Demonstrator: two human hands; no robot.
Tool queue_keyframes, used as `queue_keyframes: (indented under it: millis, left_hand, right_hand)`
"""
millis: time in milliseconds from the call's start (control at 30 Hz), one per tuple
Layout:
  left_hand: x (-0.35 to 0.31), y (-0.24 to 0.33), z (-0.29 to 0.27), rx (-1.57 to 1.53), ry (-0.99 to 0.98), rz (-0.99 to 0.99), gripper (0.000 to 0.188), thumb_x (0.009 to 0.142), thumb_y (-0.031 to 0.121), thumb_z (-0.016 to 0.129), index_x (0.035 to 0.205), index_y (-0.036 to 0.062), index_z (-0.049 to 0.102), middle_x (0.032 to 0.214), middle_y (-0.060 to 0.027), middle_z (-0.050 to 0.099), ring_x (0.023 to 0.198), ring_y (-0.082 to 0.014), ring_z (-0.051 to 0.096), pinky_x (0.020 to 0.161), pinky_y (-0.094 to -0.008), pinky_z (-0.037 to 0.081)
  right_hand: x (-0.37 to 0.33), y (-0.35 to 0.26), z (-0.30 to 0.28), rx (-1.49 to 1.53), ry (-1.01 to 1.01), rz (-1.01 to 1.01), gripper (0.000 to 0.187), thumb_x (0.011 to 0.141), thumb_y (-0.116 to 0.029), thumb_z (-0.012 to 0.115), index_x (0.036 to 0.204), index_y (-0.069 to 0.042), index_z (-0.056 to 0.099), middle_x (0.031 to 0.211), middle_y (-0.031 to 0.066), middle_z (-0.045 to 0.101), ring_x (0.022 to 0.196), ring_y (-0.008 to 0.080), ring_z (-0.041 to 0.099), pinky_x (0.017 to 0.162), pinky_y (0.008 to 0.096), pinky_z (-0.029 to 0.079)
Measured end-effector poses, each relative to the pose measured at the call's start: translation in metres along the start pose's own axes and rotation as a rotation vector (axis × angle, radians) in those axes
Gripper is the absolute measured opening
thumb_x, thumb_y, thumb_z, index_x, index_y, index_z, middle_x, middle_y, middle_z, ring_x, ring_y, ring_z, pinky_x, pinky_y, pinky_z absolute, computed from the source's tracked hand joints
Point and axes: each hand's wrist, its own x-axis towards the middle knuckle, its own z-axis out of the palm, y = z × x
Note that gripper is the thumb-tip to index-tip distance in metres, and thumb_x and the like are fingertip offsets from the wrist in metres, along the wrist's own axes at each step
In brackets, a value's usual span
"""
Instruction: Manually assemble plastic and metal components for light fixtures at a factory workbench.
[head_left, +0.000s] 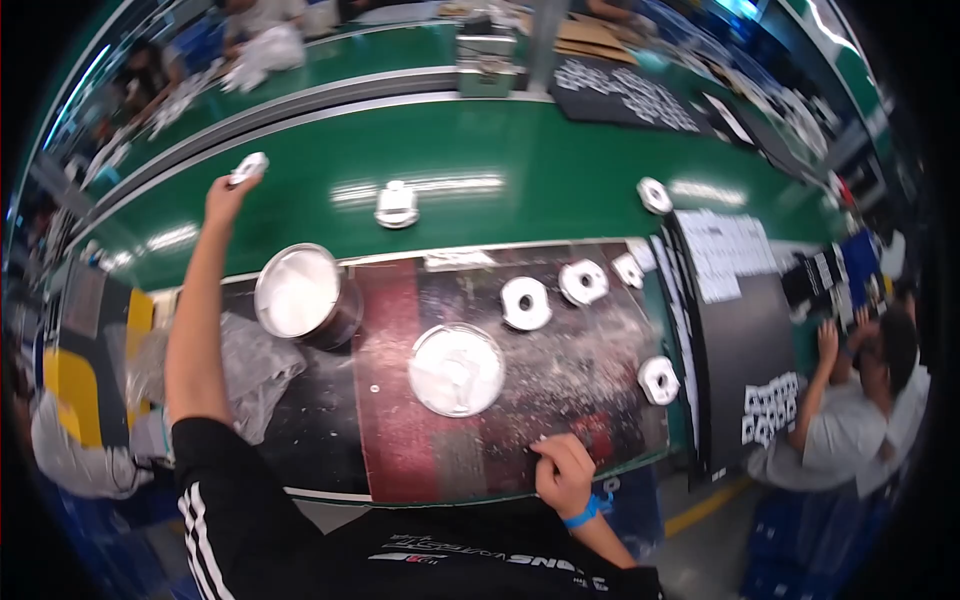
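My left arm reaches far out over the green conveyor belt (320,170). In that left hand (228,196), fingers closed, is a small white plastic part (250,168), round in outline. My right hand (566,474) hovers by the front edge of the worn red and black work mat (390,440). Its fingers are curled and pressed together; whatever they pinch is too small to make out. Beyond it lie white ring-shaped parts with dark central holes, among them one ring (525,303) and a second ring (583,283). A round shallow dish (457,370) with white contents sits mid-mat.
A round tub (340,325) with a white top stands left, beside crumpled clear plastic (250,370). Another white part (397,205) and a white ring (654,196) rest on the belt. Black boards (735,340) with papers stand right. A co-worker (860,380) sits there.
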Motion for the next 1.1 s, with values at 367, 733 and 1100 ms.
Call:
queue_keyframes:
  millis: [367,733,1100]
  left_hand:
    - [-0.177,0.126,-0.063,-0.735,-0.577,0.197,0.078,0.083,0.026,0.075,0.146,-0.0024,0.038,0.138,-0.0145,0.053,0.118,-0.019,0.055,0.095,-0.028,0.045]
    - [-0.367,0.059,-0.051,-0.837,-0.614,0.029,0.108,0.061,0.061,0.086,0.138,-0.0011,0.043,0.134,-0.0166,0.051,0.121,-0.0279,0.054,0.102,-0.0428,0.047]
    - [-0.498,0.135,0.031,-1.805,-0.952,-0.771,0.068,0.094,0.044,0.048,0.148,0.0048,0.036,0.116,-0.0212,0.054,0.09,-0.0334,0.05,0.072,-0.0458,0.047]
  right_hand:
    - [-0.011,0.007,-0.006,0.049,0.018,-0.034,0.024,0.074,0.009,0.058,0.092,-0.002,0.067,0.086,0.0132,0.063,0.077,0.0307,0.063,0.068,0.0361,0.052]
    - [-0.003,0.023,-0.169,-0.444,0.563,0.169,0.011,0.085,-0.001,0.064,0.094,-0.002,0.07,0.089,0.0098,0.067,0.08,0.0181,0.065,0.071,0.0281,0.051]
    - [-0.058,0.101,-0.278,-0.984,0.627,0.53,0.027,0.077,-0.022,0.077,0.096,-0.004,0.071,0.095,0.0128,0.063,0.092,0.0324,0.059,0.083,0.0421,0.048]
